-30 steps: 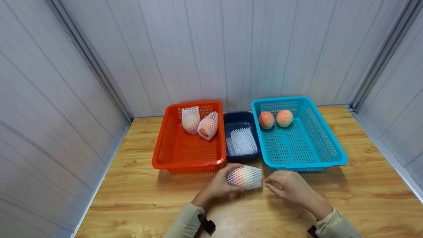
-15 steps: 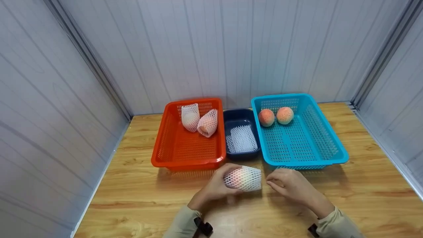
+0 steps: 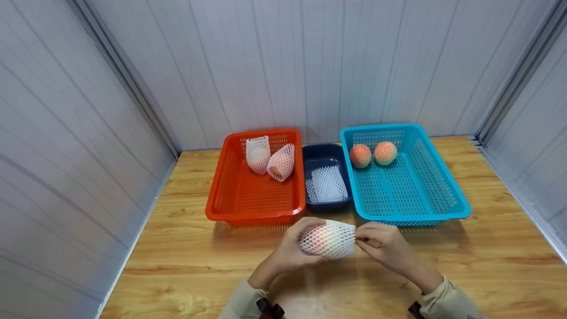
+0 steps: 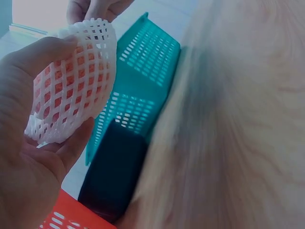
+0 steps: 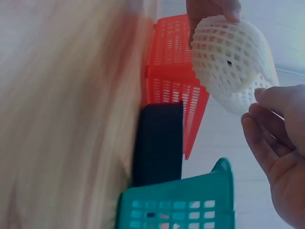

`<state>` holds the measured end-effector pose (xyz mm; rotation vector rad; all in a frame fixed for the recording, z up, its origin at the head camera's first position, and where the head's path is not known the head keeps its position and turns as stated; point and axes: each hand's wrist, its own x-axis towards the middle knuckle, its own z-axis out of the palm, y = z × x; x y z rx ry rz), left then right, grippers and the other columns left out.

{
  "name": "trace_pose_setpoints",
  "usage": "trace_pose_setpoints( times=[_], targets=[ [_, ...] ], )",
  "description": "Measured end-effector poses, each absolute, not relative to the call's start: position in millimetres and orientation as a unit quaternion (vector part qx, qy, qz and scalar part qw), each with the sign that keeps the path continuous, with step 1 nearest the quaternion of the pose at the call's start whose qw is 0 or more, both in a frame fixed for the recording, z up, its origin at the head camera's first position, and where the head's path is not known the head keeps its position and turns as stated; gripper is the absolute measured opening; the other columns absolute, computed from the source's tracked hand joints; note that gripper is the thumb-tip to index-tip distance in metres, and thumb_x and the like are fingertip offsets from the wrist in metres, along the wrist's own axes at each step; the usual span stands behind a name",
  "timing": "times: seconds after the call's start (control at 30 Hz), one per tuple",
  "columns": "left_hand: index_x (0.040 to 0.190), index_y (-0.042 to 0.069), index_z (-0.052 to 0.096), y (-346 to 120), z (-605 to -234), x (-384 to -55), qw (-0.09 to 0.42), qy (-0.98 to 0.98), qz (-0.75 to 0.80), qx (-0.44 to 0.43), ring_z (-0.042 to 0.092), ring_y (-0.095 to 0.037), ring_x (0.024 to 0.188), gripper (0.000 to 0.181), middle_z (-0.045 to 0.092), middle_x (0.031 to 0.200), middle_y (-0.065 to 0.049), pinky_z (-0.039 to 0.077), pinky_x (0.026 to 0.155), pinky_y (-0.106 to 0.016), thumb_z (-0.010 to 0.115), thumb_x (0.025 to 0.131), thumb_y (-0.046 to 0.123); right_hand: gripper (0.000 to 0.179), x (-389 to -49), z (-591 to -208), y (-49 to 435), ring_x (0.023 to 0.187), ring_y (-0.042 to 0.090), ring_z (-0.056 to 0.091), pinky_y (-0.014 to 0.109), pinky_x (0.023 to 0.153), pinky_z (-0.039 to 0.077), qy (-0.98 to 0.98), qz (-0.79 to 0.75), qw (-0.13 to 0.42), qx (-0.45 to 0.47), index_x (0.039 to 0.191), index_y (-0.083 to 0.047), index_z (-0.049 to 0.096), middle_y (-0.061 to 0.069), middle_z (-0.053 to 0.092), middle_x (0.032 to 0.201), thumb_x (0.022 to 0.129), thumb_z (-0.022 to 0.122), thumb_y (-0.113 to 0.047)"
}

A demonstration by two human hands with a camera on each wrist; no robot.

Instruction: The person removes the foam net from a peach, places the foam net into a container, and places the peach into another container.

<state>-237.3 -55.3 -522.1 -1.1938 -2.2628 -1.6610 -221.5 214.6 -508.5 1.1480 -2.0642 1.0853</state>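
Note:
My left hand [image 3: 285,250] grips a peach [image 4: 86,71] in a white foam net [image 3: 328,239], held above the table in front of the baskets. Thumb and fingers wrap its left end. At the other end, my right hand [image 3: 390,248] pinches the net's open rim between thumb and forefinger, as the right wrist view shows. Two netted peaches lie in the orange basket [image 3: 254,215], one in a white net [image 3: 258,155] and one in a pinkish net [image 3: 281,163]. Two bare peaches, a redder one [image 3: 360,156] and a paler one [image 3: 385,153], sit in the blue basket [image 3: 412,217].
Between the two baskets stands a small dark blue tub [image 3: 323,150] with flat white foam nets [image 3: 330,184] in it. All three containers rest on the wood-grain table [image 3: 177,257]. Pale panel walls [image 3: 274,66] close off the back and both sides.
My right hand has moved left, from just beside the net to pinching its rim. My left hand keeps its hold on the netted peach. The head view has shifted slightly.

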Motion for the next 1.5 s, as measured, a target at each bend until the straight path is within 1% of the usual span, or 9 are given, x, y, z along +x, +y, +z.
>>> trace_pose_setpoints(
  times=[0.13, 0.3, 0.43, 0.57, 0.7, 0.87, 1.27, 1.4, 1.5],
  targets=[
    [0.129, 0.002, 0.053, -52.2, -502.0, -227.4, 0.04, -0.728, -0.558, -0.396, 0.052, -0.023, 0.118, 0.068, 0.055, 0.129, -0.011, 0.042, 0.101, -0.042, 0.086, 0.07, 0.008, 0.03, -217.2, -502.4, 211.8, 0.083, 0.02, 0.066, 0.019, 0.078, 0.051, -0.774, 0.405, 0.264, 0.408, 0.089, -0.005, 0.074, 0.006, 0.069, 0.095, 0.066, 0.079, 0.013],
    [0.129, 0.0, 0.052, -50.0, -496.3, -226.5, 0.046, -0.715, -0.568, -0.405, 0.052, -0.024, 0.117, 0.067, 0.055, 0.128, -0.012, 0.042, 0.101, -0.042, 0.085, 0.07, 0.003, 0.035, -218.2, -497.4, 206.4, 0.09, 0.025, 0.065, 0.022, 0.087, 0.049, -0.77, 0.379, 0.28, 0.431, 0.093, -0.004, 0.073, 0.01, 0.068, 0.101, 0.062, 0.08, 0.01],
    [0.128, -0.001, 0.052, -49.1, -497.0, -227.1, 0.051, -0.707, -0.576, -0.407, 0.052, -0.025, 0.116, 0.067, 0.055, 0.128, -0.013, 0.042, 0.1, -0.042, 0.084, 0.07, 0.0, 0.041, -222.3, -495.9, 203.6, 0.093, 0.026, 0.062, 0.027, 0.085, 0.05, -0.756, 0.347, 0.296, 0.469, 0.098, -0.003, 0.071, 0.01, 0.066, 0.103, 0.06, 0.078, 0.008],
    [0.128, -0.001, 0.052, -48.5, -498.0, -226.1, 0.049, -0.705, -0.583, -0.4, 0.052, -0.025, 0.116, 0.067, 0.055, 0.128, -0.013, 0.042, 0.1, -0.041, 0.084, 0.069, -0.001, 0.042, -224.5, -496.5, 200.0, 0.092, 0.024, 0.061, 0.033, 0.078, 0.051, -0.753, 0.327, 0.303, 0.485, 0.097, -0.004, 0.069, 0.009, 0.064, 0.103, 0.057, 0.076, 0.006],
    [0.128, -0.003, 0.051, -47.2, -498.7, -225.2, 0.059, -0.697, -0.591, -0.402, 0.053, -0.027, 0.114, 0.067, 0.056, 0.127, -0.014, 0.044, 0.098, -0.041, 0.083, 0.068, -0.003, 0.04, -224.1, -496.5, 193.9, 0.093, 0.021, 0.059, 0.03, 0.079, 0.051, -0.762, 0.33, 0.293, 0.474, 0.098, -0.005, 0.068, 0.007, 0.062, 0.106, 0.061, 0.081, -0.001],
    [0.127, -0.004, 0.051, -44.6, -496.7, -224.4, 0.063, -0.691, -0.6, -0.398, 0.054, -0.028, 0.113, 0.067, 0.056, 0.126, -0.014, 0.045, 0.096, -0.042, 0.083, 0.068, -0.002, 0.043, -224.3, -495.7, 185.9, 0.097, 0.019, 0.056, 0.025, 0.082, 0.049, -0.766, 0.339, 0.286, 0.465, 0.106, -0.006, 0.067, 0.005, 0.059, 0.11, 0.067, 0.085, -0.011],
    [0.132, 0.003, 0.05, -45.3, -491.8, -224.8, 0.021, -0.703, -0.617, -0.354, 0.053, -0.025, 0.114, 0.07, 0.055, 0.129, -0.007, 0.044, 0.097, -0.043, 0.085, 0.072, 0.007, 0.05, -227.4, -495.3, 178.9, 0.1, 0.017, 0.055, 0.022, 0.085, 0.048, -0.782, 0.329, 0.278, 0.451, 0.113, -0.007, 0.064, 0.001, 0.057, 0.111, 0.07, 0.087, -0.021],
    [0.136, 0.004, 0.048, -47.6, -492.2, -226.5, 0.005, -0.703, -0.618, -0.351, 0.052, -0.025, 0.117, 0.076, 0.054, 0.132, -0.006, 0.042, 0.1, -0.043, 0.087, 0.07, 0.008, 0.055, -229.1, -494.9, 179.2, 0.099, 0.018, 0.054, 0.022, 0.085, 0.047, -0.774, 0.345, 0.281, 0.452, 0.112, -0.007, 0.064, 0.002, 0.058, 0.111, 0.065, 0.089, -0.02],
    [0.137, 0.001, 0.046, -50.5, -494.8, -229.2, 0.003, -0.696, -0.623, -0.356, 0.051, -0.027, 0.118, 0.078, 0.053, 0.135, -0.009, 0.041, 0.101, -0.042, 0.086, 0.072, 0.009, 0.061, -230.4, -494.8, 180.8, 0.098, 0.019, 0.054, 0.023, 0.085, 0.046, -0.767, 0.35, 0.29, 0.452, 0.112, -0.006, 0.063, 0.003, 0.057, 0.11, 0.058, 0.09, -0.017]
  ],
)
